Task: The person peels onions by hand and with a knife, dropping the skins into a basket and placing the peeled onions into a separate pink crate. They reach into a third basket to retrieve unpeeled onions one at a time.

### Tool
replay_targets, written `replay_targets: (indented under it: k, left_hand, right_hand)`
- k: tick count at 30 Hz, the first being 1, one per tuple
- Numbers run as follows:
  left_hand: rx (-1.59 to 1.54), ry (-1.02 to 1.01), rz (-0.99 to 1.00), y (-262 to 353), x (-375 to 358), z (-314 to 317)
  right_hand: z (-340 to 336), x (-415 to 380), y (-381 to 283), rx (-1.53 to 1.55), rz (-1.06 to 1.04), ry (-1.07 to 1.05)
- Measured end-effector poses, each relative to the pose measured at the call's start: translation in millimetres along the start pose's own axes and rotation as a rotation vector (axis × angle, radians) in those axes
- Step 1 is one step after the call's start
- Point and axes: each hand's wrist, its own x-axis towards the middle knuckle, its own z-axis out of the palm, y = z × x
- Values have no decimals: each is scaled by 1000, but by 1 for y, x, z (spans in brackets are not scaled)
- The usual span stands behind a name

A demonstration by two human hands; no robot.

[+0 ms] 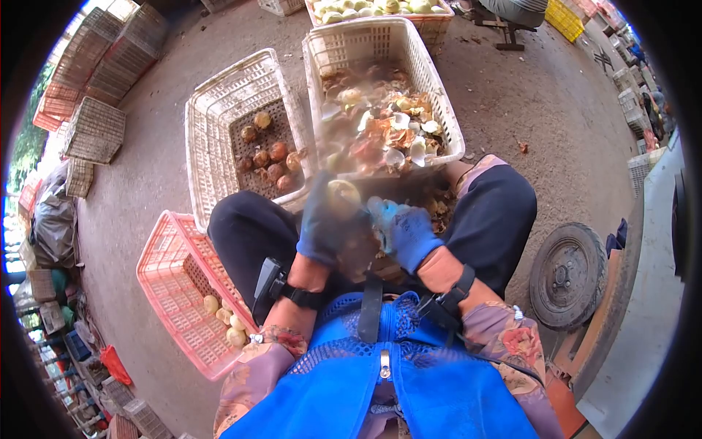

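My left hand (pixel 319 230), in a blue-grey glove, is closed around a pale, partly peeled onion (pixel 344 196), both blurred by motion. My right hand (pixel 411 235), in a blue glove, is beside it with fingers curled together; whatever is in them is hidden. Both are between my knees, just below a white crate (pixel 447 121) of onion skins (pixel 398 135) and scraps. To its left, a second white crate (pixel 201 157) has several brown-skinned onions (pixel 278 152) on its bottom. By my left leg, a tilted pink crate (pixel 168 252) contains several peeled onions (pixel 235 336).
A crate of peeled onions (pixel 351 10) stands at the far top. Stacked crates (pixel 95 128) line the left side. On the right are a wheel (pixel 568 276) and a grey metal panel (pixel 636 307). Loose skins lie on the concrete floor (pixel 512 110).
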Motion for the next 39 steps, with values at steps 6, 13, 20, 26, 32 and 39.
replay_targets:
  k: [6,13,20,26,32,39]
  left_hand:
    - [331,248,243,-24,0,1]
    - [-862,60,-465,13,-10,0]
    - [-887,-18,-287,11,-3,10]
    - [303,156,176,-25,16,-6]
    - [158,70,224,-14,18,1]
    - [412,40,235,-20,32,7]
  right_hand:
    - [17,-8,-34,66,182,-30]
    - [9,2,-3,-139,46,-135]
    - [5,15,2,-145,51,-92]
    - [3,16,-8,120,139,-61]
    - [12,22,9,388,85,10]
    - [22,33,17,85,173,91]
